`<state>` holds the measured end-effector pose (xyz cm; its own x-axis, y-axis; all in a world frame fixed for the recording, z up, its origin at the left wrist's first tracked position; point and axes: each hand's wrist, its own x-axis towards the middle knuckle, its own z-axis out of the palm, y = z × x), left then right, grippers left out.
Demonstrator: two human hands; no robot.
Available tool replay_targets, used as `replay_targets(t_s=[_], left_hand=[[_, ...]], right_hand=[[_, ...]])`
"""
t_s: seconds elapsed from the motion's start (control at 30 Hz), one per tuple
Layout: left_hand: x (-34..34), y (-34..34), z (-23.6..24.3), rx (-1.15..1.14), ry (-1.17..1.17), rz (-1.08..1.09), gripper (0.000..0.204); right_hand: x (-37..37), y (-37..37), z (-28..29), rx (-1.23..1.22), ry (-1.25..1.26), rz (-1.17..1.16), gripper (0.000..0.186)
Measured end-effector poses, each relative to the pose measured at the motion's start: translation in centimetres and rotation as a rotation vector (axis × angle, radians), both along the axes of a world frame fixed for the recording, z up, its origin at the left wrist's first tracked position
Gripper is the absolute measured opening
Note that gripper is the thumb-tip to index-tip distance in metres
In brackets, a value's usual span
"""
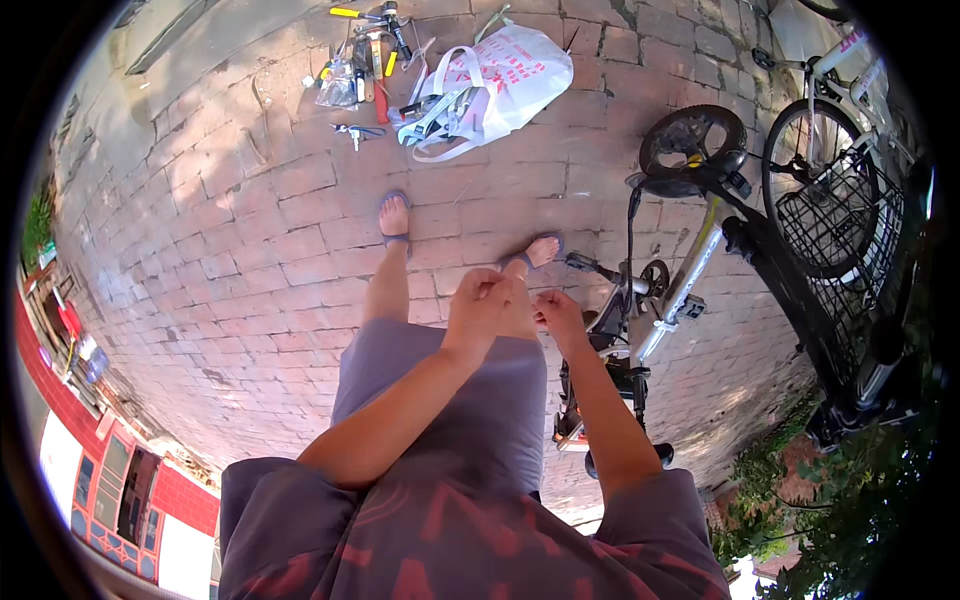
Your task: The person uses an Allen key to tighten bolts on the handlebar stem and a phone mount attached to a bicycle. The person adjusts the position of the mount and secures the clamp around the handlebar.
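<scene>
Reddish brick paving (pixel 250 260) bears a silver-framed, black-wheeled bicycle (pixel 683 287).

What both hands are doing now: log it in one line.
left hand: fingers curled, any hold unclear; right hand: apart from left, any hold unclear; bicycle: at right; white bag: on brick paving

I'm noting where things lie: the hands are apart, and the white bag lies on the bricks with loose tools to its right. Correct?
Not quite: the head view shows the loose tools to the left of the white bag, which does lie on the bricks. The left hand and right hand are apart, as you say.
</scene>
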<state>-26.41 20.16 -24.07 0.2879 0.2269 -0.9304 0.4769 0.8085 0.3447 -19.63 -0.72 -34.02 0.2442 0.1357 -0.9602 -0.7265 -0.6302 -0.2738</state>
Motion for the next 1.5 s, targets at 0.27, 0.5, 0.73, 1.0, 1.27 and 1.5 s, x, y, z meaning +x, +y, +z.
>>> replay_targets(t_s=[0.27,0.5,0.73,1.0,1.27,1.5], left_hand=[[-10.2,4.6,-17.2,0.166,0.178,0.047,0.014],[-9.9,3.9,-16.0,0.124,-0.156,-1.122,0.021],[-8.8,5.7,-16.6,0.036,-0.15,-1.157,0.023],[-9.5,3.5,-16.6,-0.014,-0.199,-1.231,0.026],[-11.2,-7.7,-13.4,-0.727,-0.293,-1.392,0.034],[-15.3,-19.5,-18.6,-0.577,-0.304,-1.621,0.039]], right_hand=[[-4.0,9.9,-32.7,-0.132,-0.121,0.166,0.015],[-6.5,11.3,-50.4,-0.233,-0.149,0.141,0.026],[-10.0,12.2,-53.3,-0.429,-0.563,0.493,0.028],[-8.7,14.9,-48.5,-0.501,-0.559,0.574,0.02],[0.8,5.6,-36.2,-0.084,-0.038,-0.085,0.014],[4.4,-6.7,-24.5,-0.366,0.039,-0.149,0.011]])
